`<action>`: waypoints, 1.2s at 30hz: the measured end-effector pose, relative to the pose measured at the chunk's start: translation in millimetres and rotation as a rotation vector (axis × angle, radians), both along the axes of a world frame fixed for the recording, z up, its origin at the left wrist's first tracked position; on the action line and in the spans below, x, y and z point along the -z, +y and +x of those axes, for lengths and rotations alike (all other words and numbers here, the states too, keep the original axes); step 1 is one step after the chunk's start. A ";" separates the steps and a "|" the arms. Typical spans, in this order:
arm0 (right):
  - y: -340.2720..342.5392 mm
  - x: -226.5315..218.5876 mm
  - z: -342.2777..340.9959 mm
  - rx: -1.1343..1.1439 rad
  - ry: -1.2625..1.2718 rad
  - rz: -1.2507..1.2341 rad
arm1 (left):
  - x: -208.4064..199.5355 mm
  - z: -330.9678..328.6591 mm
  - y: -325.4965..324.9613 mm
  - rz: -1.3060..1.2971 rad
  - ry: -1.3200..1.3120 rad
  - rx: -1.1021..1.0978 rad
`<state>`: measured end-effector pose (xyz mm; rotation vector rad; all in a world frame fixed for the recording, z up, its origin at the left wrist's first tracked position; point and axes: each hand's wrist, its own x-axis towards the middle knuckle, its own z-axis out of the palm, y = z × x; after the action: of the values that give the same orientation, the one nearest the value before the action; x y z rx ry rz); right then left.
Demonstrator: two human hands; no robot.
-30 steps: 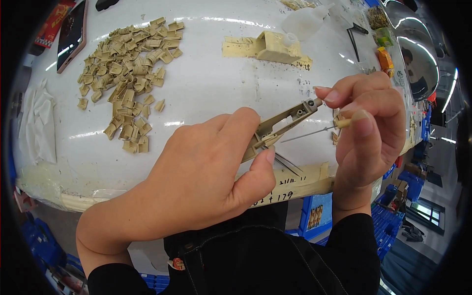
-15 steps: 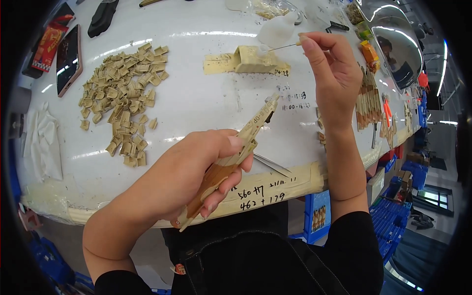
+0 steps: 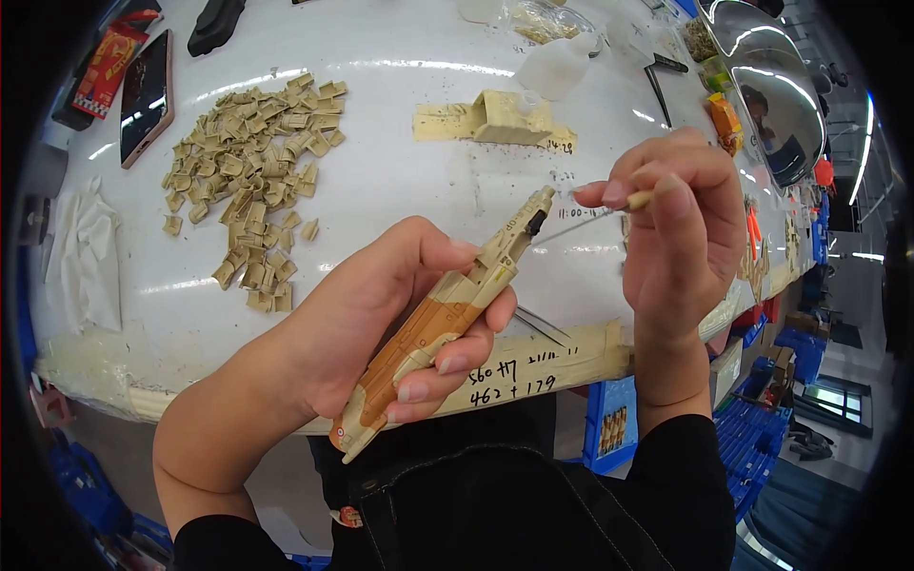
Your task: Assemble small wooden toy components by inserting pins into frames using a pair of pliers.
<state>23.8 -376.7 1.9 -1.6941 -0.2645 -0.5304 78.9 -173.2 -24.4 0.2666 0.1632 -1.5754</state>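
We clasp the camouflaged model body (image 3: 428, 328) in the left hand (image 3: 376, 305) over the near edge of the table (image 3: 381, 181) and pinch the needle tool (image 3: 638, 201) in the right hand (image 3: 685, 233), its tip near the dark piece (image 3: 536, 223), judging this detail work that calls next for steady alignment.

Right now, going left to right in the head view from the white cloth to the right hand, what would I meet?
White cloth, phone, pile of small beige parts, painted model piece in the left hand, thin tool in the right hand.
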 end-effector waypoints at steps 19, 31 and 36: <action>11.8 2.9 -4.9 -0.082 -0.002 -0.264 | -2.4 0.2 -1.2 0.051 0.011 0.009; -18.8 16.0 26.6 0.246 -0.154 -0.199 | -4.7 11.9 3.8 0.002 -0.072 -0.102; -27.8 24.4 39.0 0.394 -0.063 -0.361 | -10.1 48.9 21.7 -0.134 -0.274 -0.317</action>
<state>62.8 -404.5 -22.5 -2.0990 -0.0707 -0.8677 127.8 -151.5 -14.3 0.3308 -0.1096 -1.2156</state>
